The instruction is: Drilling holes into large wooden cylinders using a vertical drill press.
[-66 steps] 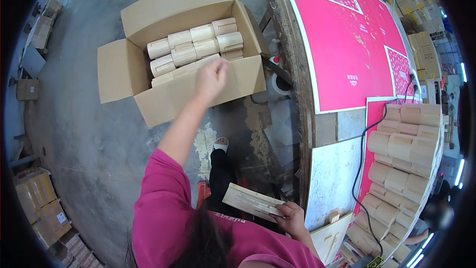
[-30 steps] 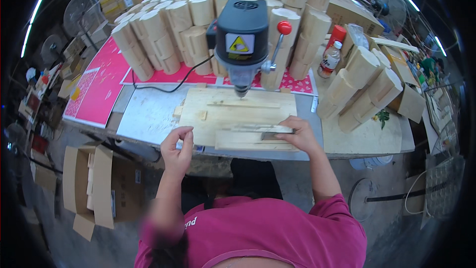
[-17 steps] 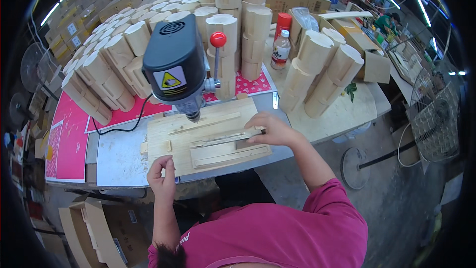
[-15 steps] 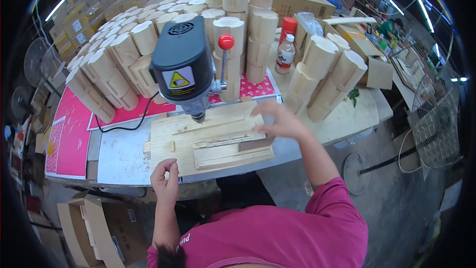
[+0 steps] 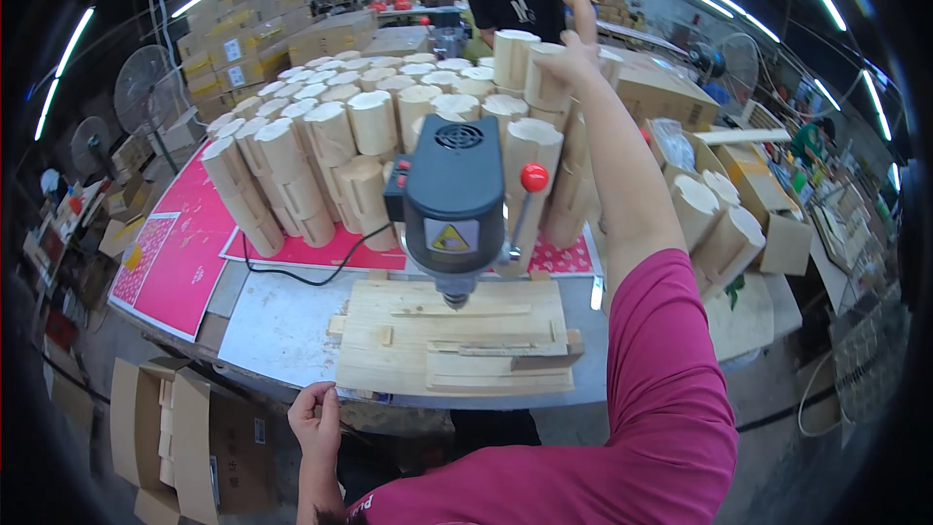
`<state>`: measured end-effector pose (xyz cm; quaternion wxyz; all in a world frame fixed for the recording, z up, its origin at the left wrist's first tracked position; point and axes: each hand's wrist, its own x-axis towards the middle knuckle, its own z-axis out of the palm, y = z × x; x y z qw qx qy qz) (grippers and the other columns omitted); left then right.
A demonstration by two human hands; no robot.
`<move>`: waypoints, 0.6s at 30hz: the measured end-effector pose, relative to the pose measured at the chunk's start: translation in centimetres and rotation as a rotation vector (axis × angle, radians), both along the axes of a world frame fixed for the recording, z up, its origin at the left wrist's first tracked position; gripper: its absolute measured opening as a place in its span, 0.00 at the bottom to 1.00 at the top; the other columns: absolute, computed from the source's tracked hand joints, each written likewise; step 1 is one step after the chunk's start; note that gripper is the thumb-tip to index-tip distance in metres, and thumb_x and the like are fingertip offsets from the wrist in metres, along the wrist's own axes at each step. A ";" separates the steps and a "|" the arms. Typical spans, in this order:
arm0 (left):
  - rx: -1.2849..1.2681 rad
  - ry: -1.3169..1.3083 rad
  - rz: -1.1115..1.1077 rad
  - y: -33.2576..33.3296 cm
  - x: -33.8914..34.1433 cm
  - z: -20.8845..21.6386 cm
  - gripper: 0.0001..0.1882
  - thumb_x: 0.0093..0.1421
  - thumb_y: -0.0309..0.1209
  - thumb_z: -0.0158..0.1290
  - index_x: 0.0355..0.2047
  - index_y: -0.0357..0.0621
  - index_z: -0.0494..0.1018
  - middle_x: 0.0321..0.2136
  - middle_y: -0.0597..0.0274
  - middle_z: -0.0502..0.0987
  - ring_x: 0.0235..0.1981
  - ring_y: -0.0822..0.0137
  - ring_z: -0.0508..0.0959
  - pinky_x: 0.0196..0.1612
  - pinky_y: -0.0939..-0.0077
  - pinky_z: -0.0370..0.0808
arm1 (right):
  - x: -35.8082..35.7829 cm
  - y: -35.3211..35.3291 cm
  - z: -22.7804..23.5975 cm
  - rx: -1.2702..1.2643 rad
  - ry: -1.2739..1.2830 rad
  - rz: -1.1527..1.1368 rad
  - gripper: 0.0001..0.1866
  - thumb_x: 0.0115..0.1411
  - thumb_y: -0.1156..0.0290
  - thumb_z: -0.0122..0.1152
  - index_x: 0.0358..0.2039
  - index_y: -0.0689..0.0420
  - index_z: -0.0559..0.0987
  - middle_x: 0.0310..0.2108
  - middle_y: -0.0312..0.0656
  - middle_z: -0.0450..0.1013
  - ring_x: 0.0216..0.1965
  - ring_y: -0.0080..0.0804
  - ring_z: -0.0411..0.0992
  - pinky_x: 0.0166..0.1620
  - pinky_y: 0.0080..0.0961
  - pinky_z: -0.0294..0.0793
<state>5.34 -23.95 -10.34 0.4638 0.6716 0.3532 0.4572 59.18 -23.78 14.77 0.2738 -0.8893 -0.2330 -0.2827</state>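
Note:
Stretched out to the far side of the table, my right hand (image 5: 571,60) has its fingers round a pale wooden cylinder (image 5: 547,87) at the top of a stack. My left hand (image 5: 316,420) rests low by the table's front edge, its fingers loosely curled, with nothing visible in them. Just beyond it lies a flat wooden board (image 5: 364,331) with strips fixed on top. A small grey-brown block (image 5: 546,362) sits at the board's right end. Above the board stands a dark drill press (image 5: 454,175) with a red-knobbed lever (image 5: 534,178).
Many stacked wooden cylinders (image 5: 330,131) fill the table behind the drill press, with more cylinders (image 5: 729,243) at the right. A black cable (image 5: 321,282) crosses the pink sheet (image 5: 180,262). An opened carton (image 5: 190,437) stands on the floor at left. Another person (image 5: 530,0) is across the table.
My right hand has gone from the board's right end up to the far stack and closed on a cylinder. The view has tilted up, showing the other person. My left hand stays low.

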 end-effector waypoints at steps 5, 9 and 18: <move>0.081 0.019 0.041 1.1 -0.3 -0.6 0.05 0.54 0.21 0.52 0.30 0.33 0.74 0.21 0.65 0.73 0.24 0.78 0.70 0.31 0.83 0.68 | 2.7 0.7 -2.2 0.046 0.145 0.233 0.41 0.39 0.51 0.69 0.53 0.54 0.66 0.45 0.56 0.68 0.49 0.48 0.68 0.51 0.35 0.67; 0.152 0.017 -0.009 1.0 1.1 1.1 0.04 0.53 0.21 0.52 0.30 0.32 0.74 0.21 0.63 0.74 0.24 0.76 0.70 0.31 0.82 0.68 | 1.8 -0.5 -2.3 0.097 0.150 0.253 0.37 0.39 0.57 0.72 0.49 0.54 0.66 0.47 0.57 0.65 0.48 0.52 0.67 0.51 0.36 0.67; 0.608 -0.218 -0.352 -1.0 7.0 8.8 0.22 0.49 0.18 0.54 0.46 0.34 0.65 0.28 0.57 0.72 0.27 0.69 0.72 0.32 0.77 0.68 | -13.3 -12.8 -0.9 1.176 0.359 0.990 0.33 0.51 0.64 0.65 0.51 0.58 0.57 0.45 0.48 0.64 0.44 0.40 0.69 0.44 0.43 0.73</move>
